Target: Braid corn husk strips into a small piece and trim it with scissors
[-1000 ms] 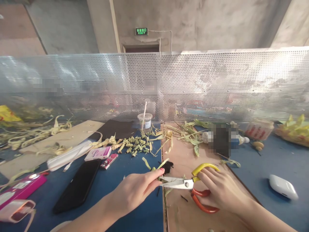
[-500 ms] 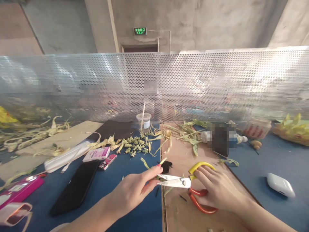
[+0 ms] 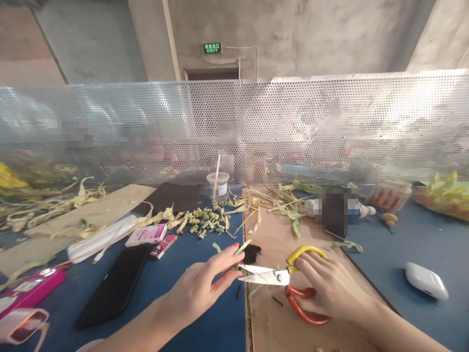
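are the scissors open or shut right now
Open: the blades of the scissors are spread, with a gap between their tips beside the left hand.

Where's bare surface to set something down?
The blue tabletop is bare between the brown board and white case. Another bare patch borders the left forearm and board. Leaves and a cup crowd the back; phone and box, the left.

Wall sign (image 3: pixel 212 48): green "EXIT"
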Demonstrator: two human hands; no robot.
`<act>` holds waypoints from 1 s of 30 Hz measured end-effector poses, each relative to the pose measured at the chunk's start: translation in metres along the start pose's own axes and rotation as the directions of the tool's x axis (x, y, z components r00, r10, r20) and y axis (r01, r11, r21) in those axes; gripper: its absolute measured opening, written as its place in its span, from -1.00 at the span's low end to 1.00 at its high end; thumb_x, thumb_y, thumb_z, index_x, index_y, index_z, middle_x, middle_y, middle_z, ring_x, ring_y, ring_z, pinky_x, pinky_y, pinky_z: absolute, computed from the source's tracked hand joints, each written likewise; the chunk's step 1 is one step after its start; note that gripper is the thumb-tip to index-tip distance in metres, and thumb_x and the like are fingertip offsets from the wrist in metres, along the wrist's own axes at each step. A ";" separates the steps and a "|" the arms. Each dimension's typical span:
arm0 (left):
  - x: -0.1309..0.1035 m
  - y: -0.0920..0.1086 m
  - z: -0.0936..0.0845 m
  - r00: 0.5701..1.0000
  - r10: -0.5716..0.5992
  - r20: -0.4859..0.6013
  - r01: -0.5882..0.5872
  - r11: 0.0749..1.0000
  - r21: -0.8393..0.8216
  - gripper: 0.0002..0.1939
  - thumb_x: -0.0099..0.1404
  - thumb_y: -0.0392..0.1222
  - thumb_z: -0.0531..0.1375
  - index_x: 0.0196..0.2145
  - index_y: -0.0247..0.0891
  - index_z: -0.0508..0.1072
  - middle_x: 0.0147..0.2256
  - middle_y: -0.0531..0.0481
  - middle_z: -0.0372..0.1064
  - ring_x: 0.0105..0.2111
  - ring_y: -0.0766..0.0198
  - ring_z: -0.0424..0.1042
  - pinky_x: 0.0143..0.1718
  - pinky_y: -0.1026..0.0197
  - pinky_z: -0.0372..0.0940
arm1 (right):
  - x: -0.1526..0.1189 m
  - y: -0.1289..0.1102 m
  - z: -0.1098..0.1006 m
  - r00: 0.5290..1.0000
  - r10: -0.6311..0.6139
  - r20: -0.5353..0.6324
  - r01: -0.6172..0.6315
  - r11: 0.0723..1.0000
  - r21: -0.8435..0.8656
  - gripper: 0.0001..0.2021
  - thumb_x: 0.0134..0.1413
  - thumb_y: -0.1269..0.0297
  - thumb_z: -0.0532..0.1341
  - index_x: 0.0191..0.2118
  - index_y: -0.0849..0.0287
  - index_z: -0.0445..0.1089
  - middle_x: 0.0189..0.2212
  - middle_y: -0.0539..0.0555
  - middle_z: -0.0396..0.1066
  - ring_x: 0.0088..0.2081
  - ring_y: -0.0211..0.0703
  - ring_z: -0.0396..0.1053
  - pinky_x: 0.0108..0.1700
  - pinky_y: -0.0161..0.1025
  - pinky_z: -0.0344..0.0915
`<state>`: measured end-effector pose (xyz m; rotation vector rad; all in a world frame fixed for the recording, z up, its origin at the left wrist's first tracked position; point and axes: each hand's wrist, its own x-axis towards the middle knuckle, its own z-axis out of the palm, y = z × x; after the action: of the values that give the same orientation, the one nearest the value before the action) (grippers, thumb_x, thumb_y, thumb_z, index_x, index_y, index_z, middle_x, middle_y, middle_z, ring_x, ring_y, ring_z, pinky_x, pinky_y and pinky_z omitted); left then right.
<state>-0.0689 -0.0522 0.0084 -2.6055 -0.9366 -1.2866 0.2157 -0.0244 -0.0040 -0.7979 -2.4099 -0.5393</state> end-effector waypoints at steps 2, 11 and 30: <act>-0.001 -0.001 0.000 1.000 -0.003 0.004 0.003 1.000 -0.003 -0.44 0.24 -0.32 0.13 0.16 -0.28 0.05 -0.16 -0.01 0.49 -0.22 0.35 0.49 -0.14 0.40 0.38 | 0.001 0.000 0.000 1.000 -0.008 -0.012 0.008 1.000 0.006 -0.86 -0.09 0.31 0.09 -0.36 0.22 0.30 -0.50 0.08 0.38 -0.46 -0.12 0.34 -0.48 -0.25 0.28; -0.005 -0.002 0.002 1.000 -0.013 -0.015 0.013 1.000 0.014 -0.42 0.23 -0.35 0.14 0.17 -0.23 0.05 -0.16 0.01 0.49 -0.22 0.34 0.49 -0.18 0.39 0.41 | 0.001 -0.001 0.001 0.999 -0.008 -0.033 0.008 1.000 0.013 -0.88 -0.07 0.32 0.06 -0.36 0.19 0.26 -0.52 0.05 0.35 -0.49 -0.16 0.32 -0.49 -0.28 0.26; -0.005 -0.002 0.001 1.000 -0.006 0.025 0.006 1.000 -0.018 -0.41 0.25 -0.35 0.12 0.19 -0.23 0.01 -0.13 -0.03 0.47 -0.19 0.30 0.48 -0.15 0.33 0.41 | -0.004 -0.001 0.006 0.999 0.031 0.011 -0.032 0.998 0.062 -0.87 -0.07 0.28 0.09 -0.34 0.19 0.24 -0.49 0.06 0.37 -0.45 -0.12 0.34 -0.47 -0.25 0.29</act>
<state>-0.0718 -0.0522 0.0041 -2.6401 -0.9417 -1.2737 0.2160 -0.0239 -0.0112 -0.8126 -2.4070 -0.4467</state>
